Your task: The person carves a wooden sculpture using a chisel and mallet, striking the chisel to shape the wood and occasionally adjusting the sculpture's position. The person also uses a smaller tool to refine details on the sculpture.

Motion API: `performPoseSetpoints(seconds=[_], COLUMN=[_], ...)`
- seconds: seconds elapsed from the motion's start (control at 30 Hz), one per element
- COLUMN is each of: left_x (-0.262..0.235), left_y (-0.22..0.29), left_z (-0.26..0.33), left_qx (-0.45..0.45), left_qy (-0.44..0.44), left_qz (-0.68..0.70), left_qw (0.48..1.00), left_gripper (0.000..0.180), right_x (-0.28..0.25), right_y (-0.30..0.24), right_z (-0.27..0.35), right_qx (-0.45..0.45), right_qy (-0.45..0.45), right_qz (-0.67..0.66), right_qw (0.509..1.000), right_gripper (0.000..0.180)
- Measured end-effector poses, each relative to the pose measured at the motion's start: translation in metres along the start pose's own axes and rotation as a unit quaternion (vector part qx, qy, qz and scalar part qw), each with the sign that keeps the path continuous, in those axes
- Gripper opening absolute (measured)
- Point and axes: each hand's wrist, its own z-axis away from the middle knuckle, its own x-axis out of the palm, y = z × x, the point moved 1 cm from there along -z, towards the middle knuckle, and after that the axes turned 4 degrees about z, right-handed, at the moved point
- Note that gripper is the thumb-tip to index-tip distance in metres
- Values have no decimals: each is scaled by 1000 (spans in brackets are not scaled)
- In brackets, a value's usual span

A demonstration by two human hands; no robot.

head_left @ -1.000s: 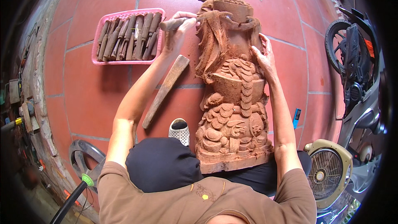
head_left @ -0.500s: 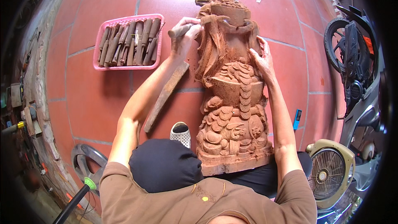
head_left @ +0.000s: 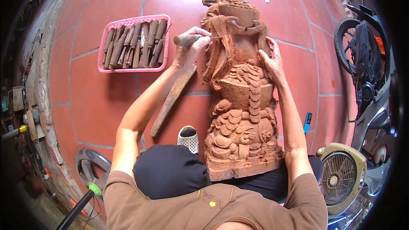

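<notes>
The left hand (head_left: 190,44), fingers clamped on a chisel (head_left: 194,39), should cut shallowly; the right hand (head_left: 272,59), fingers spread, steadies the wooden statue (head_left: 240,102).

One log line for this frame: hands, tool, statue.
left hand: grips chisel, tip on carved wooden statue | right hand: flat on statue's side | pink tray of chisels: beside left hand | wooden mallet: on floor
</notes>
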Motion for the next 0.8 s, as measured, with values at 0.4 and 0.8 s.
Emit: performPoseSetpoints(seconds=[0.4, 0.8], left_x=[-4, -4], left_y=[-3, 5], left_z=[-4, -11], left_qx=[-2, 21], left_qy=[2, 12], left_qz=[46, 58], left_qw=[999, 998], left_gripper=[13, 9], right_x=[-2, 0], right_y=[-3, 4], right_z=[3, -1], right_qx=[11, 3], right_qy=[7, 11], right_qz=[6, 14], right_qw=[1000, 1000], right_gripper=[60, 60])
